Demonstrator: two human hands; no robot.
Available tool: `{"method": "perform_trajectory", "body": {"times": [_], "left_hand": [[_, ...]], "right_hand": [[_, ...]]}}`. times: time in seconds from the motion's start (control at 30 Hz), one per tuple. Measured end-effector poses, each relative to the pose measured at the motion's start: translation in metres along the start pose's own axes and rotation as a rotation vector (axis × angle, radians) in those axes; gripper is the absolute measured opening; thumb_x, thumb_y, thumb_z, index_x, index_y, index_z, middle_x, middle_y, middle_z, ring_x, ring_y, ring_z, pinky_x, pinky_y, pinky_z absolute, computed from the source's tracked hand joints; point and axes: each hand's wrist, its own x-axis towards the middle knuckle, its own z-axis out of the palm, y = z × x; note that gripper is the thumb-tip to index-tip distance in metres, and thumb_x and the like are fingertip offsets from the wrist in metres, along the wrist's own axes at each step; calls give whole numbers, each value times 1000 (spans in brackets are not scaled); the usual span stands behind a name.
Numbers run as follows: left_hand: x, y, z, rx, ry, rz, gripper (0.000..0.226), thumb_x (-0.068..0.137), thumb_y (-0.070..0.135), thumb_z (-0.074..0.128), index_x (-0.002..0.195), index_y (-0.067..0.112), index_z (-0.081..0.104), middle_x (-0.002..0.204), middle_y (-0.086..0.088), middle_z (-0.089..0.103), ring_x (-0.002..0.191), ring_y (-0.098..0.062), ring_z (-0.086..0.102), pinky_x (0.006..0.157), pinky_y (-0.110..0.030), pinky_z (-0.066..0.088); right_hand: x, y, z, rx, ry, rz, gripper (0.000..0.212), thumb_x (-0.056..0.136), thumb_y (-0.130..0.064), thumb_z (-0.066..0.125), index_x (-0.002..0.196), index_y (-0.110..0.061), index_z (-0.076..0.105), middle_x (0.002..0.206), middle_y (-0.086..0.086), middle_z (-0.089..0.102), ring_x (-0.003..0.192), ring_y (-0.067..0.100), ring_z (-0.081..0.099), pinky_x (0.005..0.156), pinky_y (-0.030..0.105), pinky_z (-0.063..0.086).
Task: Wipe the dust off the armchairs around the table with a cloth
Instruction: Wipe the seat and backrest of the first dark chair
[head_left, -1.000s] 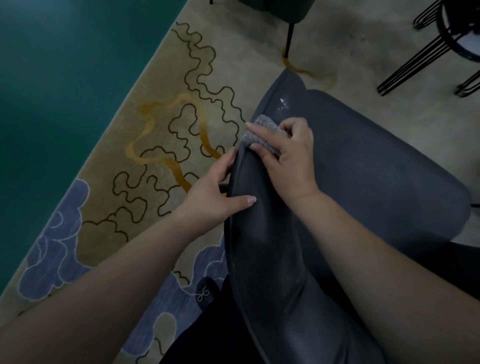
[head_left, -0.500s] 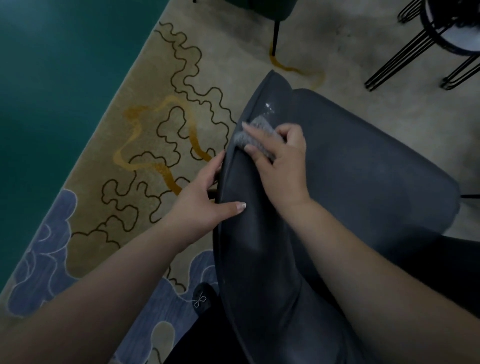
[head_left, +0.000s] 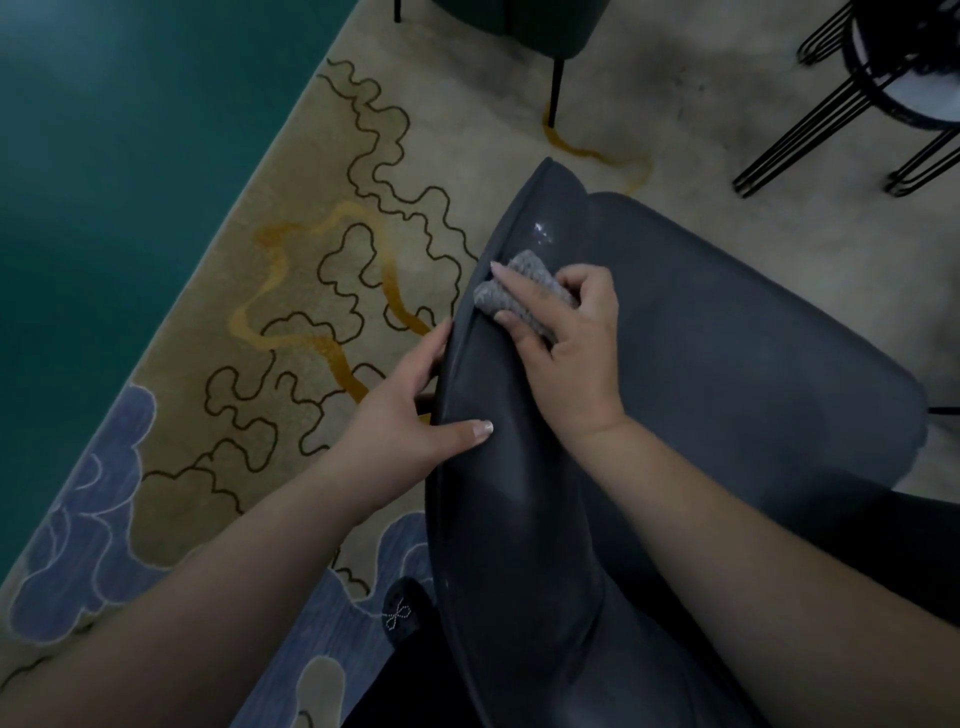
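My right hand (head_left: 566, 338) pinches the grey cloth (head_left: 514, 291) against the top edge of the dark armchair (head_left: 727, 364) back, cloth at about 12 o'clock from my wrist, index finger laid straight over it. My left hand (head_left: 400, 421) grips the chair's outer rim at 9 o'clock from the cloth, thumb on the inner face, other fingers wrapped behind.

Risks, as I judge them: the cloth is bunched small, so it could slip off the narrow rim and drop to the patterned rug (head_left: 311, 312) at 10 o'clock; the slick surface may let my right hand skid; a loose left grip lets the chair swivel or tip.

Containers: none in view. A black wire-legged stand (head_left: 831, 104) sits at 2 o'clock.
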Motion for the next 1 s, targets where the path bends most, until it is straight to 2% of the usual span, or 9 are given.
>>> {"method": "perform_trajectory", "body": {"times": [0.1, 0.2, 0.3, 0.53, 0.6, 0.73, 0.83, 0.93, 1.0], "left_hand": [[1, 3, 1, 8, 15, -12, 98, 75, 14, 79, 148, 44, 22, 139, 22, 45, 110, 13, 52, 79, -4, 44], [0, 4, 2, 24, 42, -47, 99, 75, 14, 79, 146, 51, 20, 137, 25, 43, 102, 24, 48, 72, 3, 40], [-2, 5, 2, 50, 55, -64, 99, 76, 15, 79, 144, 54, 20, 139, 25, 42, 104, 20, 48, 71, 2, 41], [-4, 9, 4, 32, 67, -46, 95, 76, 11, 78, 147, 43, 24, 138, 16, 48, 114, 3, 54, 92, -20, 47], [-3, 8, 4, 34, 67, -45, 96, 75, 11, 78, 147, 44, 24, 138, 17, 47, 115, 4, 53, 90, -17, 46], [-2, 7, 4, 68, 78, -67, 97, 75, 16, 79, 145, 51, 22, 141, 21, 43, 123, 2, 46, 95, -19, 41], [-3, 7, 6, 86, 98, -72, 97, 76, 17, 79, 145, 52, 21, 142, 20, 42, 124, 1, 45, 93, -18, 41], [-4, 7, 7, 71, 106, -68, 96, 77, 13, 77, 146, 50, 22, 139, 22, 45, 119, 4, 48, 87, -10, 44], [-4, 7, 8, 59, 102, -58, 94, 77, 11, 76, 147, 46, 23, 138, 19, 48, 119, 2, 50, 93, -19, 46]], "right_hand": [[20, 7, 5, 16, 39, 71, 37, 88, -22, 66, 125, -26, 62, 101, 6, 35, 95, 21, 41, 95, 24, 37], [60, 19, 12, 117, 103, 266, 37, 91, -25, 63, 128, -29, 59, 102, 2, 31, 98, 21, 43, 101, 20, 35], [86, 29, 15, 206, 92, 381, 35, 93, -29, 60, 128, -30, 59, 100, -1, 29, 100, 20, 47, 97, 8, 32], [-13, -1, 2, 101, -46, 14, 38, 89, -31, 61, 126, -36, 57, 100, 0, 35, 94, 20, 43, 91, 30, 43], [-6, 4, 2, 96, -47, 22, 38, 88, -30, 62, 126, -35, 57, 100, 1, 36, 94, 22, 44, 92, 31, 43], [62, 25, 10, 118, 33, 276, 36, 91, -29, 62, 127, -31, 60, 103, 1, 35, 99, 17, 45, 94, 10, 33], [94, 33, 15, 194, 71, 417, 35, 94, -30, 59, 129, -29, 59, 108, 5, 40, 105, 18, 49, 100, 11, 31], [61, 19, 10, 120, 9, 266, 36, 92, -27, 62, 127, -31, 59, 102, 1, 34, 98, 22, 46, 98, 22, 39], [18, 8, 3, 109, -58, 86, 39, 89, -25, 63, 126, -35, 58, 101, 2, 34, 96, 22, 45, 93, 27, 42]]}}
